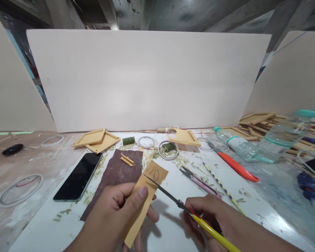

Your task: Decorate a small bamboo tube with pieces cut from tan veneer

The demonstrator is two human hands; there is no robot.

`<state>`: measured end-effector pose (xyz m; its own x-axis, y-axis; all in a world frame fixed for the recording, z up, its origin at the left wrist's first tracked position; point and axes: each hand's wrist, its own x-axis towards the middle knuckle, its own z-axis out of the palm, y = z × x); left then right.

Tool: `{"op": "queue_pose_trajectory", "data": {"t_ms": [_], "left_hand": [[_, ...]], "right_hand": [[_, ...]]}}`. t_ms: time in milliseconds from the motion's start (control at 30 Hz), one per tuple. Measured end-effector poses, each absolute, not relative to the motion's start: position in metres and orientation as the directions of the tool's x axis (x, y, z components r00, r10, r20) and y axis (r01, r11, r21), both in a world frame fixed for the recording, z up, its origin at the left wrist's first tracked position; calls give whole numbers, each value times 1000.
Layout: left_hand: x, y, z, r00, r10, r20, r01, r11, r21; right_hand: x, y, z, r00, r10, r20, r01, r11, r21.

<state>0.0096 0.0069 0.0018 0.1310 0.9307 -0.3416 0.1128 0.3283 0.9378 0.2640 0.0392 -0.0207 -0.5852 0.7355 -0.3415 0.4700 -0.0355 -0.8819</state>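
Note:
My left hand grips a tan strip of card, thumb on top and fingers beneath. Two small ovals are drawn in pencil near the strip's far end. In my right hand is a pair of scissors with yellow and red handles. Their blades lie across the strip just below the drawn ovals. Whether the blades have cut into it I cannot tell. Left of the strip lies a brown sheet of sandpaper with a small folded tan piece on it.
A phone lies at left. Pink-handled snips, a dotted pencil and a red-handled knife lie at right, near plastic bottles. Behind are green rolls, rings, tan frames and a white board.

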Motion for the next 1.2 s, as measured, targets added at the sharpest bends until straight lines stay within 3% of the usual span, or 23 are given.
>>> {"op": "queue_pose_trajectory", "data": {"t_ms": [267, 1200], "left_hand": [[7, 7, 5, 101, 936, -337, 117, 326, 938], [8, 10, -3, 158, 923, -350, 141, 330, 933]], "right_hand": [[264, 38, -22, -576, 734, -361, 436, -97, -895], [258, 43, -25, -538, 772, -338, 565, 32, -825]]}}
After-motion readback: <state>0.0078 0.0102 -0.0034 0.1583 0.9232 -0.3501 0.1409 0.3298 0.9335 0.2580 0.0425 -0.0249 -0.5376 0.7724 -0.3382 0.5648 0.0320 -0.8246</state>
